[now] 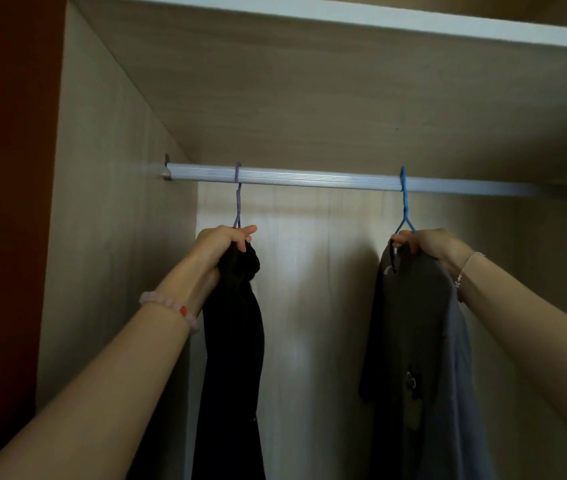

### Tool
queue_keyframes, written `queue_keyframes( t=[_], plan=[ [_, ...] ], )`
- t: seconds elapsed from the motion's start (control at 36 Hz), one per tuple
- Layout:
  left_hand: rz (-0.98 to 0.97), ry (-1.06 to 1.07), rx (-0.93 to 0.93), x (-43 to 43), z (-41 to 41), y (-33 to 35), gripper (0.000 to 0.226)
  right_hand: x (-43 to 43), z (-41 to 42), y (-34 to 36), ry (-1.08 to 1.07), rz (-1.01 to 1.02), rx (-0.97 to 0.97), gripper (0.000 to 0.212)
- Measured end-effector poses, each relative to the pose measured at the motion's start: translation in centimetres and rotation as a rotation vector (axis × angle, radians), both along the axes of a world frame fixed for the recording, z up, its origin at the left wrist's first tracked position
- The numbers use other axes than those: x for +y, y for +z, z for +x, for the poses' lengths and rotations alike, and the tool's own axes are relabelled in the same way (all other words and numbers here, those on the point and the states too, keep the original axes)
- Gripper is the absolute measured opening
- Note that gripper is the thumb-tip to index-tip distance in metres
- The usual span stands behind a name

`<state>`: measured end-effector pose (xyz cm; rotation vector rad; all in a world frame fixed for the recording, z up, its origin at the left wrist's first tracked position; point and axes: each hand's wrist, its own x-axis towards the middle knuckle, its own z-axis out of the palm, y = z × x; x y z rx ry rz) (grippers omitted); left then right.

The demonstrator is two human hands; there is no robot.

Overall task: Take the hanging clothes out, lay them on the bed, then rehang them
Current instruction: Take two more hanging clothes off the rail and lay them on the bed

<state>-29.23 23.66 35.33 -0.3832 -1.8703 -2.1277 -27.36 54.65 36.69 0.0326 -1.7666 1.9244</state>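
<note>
Both hands are raised into the wardrobe, each closed around the neck of a hanger. The left hand (pixel 223 242) grips the base of the purple hanger (pixel 237 202), its fingers also bunched into the top of the black garment (pixel 237 341) that drops straight below it. The right hand (pixel 420 242) grips the base of the blue hanger (pixel 404 202), with the grey garment (pixel 413 323) hanging beneath it and against the wrist. Directly above each hand the hook sits over the rail (pixel 309 177), so both pieces of clothing are on the rail, well apart from each other. The bed is not in view. The rail looks broad and flat, so a pull towards the body without a lift first would likely snag a hook and bend its thin neck. The black garment looks gathered at the top rather than spread out, so a loosened left grip could let it slide off. With both hands busy, neither is free to catch a falling piece. The thin chain bracelet (pixel 465 268) lies close to the grey cloth and might catch in it.
</note>
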Motion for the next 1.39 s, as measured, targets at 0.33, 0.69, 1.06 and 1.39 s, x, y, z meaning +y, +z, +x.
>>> queue_keyframes(
  t=[0.33, 0.69, 1.06, 1.39],
  plan=[
    [0.011, -0.033, 0.014, -0.6, -0.8, 0.7, 0.044, 1.1, 0.3, 1.4, -0.098, 0.247, -0.075, 0.045],
    [-0.020, -0.094, -0.037, -0.2, -0.3, 1.4, 0.035, 1.8, 2.8, 1.2, -0.043, 0.226, 0.002, 0.053],
    [-0.070, -0.016, -0.016, 0.2, 0.0, 2.7, 0.021, 2.9, 6.6, 1.0, 0.052, 0.247, 0.072, 0.051],
    [-0.092, -0.105, -0.015, 0.6, 2.1, 5.4, 0.031, 3.8, 8.0, 0.2, 0.038, 0.254, 0.034, 0.044]
  ],
)
